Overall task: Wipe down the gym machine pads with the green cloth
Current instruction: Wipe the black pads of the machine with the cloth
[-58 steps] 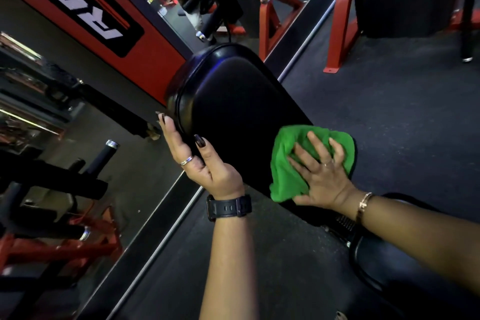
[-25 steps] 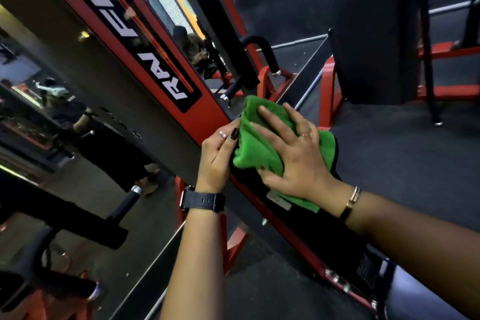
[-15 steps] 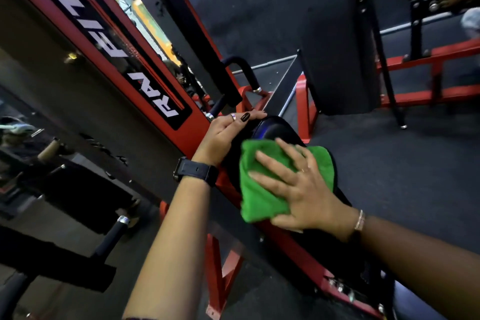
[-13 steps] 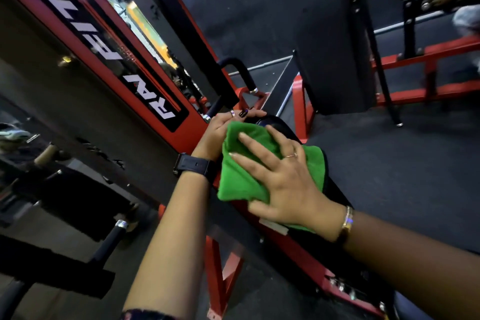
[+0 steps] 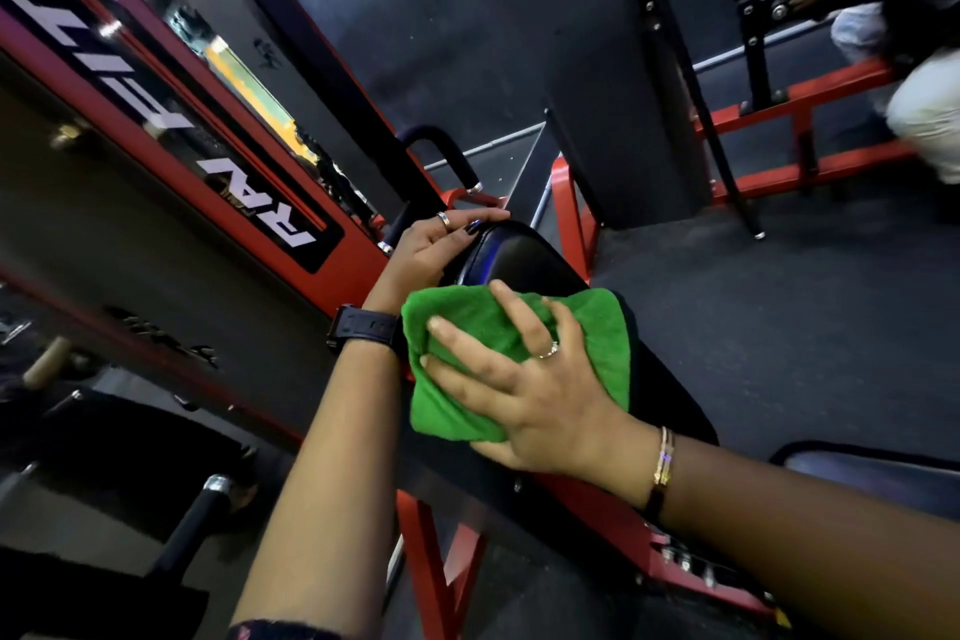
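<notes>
I see the pad [image 5: 524, 260]: long, black, glossy vinyl w/ a rounded top end, running up and away from me at a slant, bluish glare near the top. My left hand [image 5: 431, 250] holds that top edge. Green cloth [image 5: 597, 343]: bright terry-type fabric, folded into a thick bunched wad, lying on the pad approx mid-length, pressed under my right hand [image 5: 524, 395] w/ fingers spread. Its right edge shows past the hand.

Dark grey floor [image 5: 779, 327], red steel frame [image 5: 570, 218], red lettered panel [image 5: 260, 208]
</notes>
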`<action>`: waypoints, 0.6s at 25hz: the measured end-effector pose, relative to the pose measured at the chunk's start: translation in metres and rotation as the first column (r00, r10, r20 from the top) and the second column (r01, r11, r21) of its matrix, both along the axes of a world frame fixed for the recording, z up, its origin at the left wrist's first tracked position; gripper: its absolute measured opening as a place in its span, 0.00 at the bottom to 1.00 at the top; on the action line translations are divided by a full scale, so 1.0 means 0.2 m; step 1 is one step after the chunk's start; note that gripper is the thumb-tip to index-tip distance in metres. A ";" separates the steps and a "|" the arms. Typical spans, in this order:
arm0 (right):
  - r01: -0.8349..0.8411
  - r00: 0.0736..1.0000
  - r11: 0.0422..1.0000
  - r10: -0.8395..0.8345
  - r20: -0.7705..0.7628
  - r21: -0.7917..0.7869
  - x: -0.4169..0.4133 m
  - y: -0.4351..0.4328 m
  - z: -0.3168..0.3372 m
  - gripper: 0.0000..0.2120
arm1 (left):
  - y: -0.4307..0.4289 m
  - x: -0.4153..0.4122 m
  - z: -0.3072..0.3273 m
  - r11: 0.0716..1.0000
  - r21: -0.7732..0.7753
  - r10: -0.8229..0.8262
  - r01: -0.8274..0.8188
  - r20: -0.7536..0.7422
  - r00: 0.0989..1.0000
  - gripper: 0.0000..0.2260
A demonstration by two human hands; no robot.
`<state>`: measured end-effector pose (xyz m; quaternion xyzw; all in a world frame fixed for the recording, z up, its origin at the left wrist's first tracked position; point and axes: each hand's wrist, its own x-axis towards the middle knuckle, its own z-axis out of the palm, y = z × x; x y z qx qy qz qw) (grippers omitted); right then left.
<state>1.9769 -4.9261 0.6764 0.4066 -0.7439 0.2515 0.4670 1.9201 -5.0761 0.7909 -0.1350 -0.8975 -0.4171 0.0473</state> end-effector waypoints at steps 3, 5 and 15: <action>-0.077 0.986 0.996 0.082 -0.145 0.037 -0.03 0.06 -0.26 0.27 | 0.00 0.00 0.00 1.000 0.016 0.012 -0.012 0.001 1.000 0.14; -0.128 0.975 0.988 0.142 -0.171 0.089 -0.06 0.14 -0.44 0.29 | 0.02 0.01 0.00 0.999 0.021 0.030 -0.030 -0.001 1.000 0.14; 0.040 0.981 0.999 -0.039 -0.188 0.000 0.02 0.05 -0.35 0.28 | 0.05 0.02 0.00 0.997 0.035 0.068 -0.067 -0.033 0.997 0.15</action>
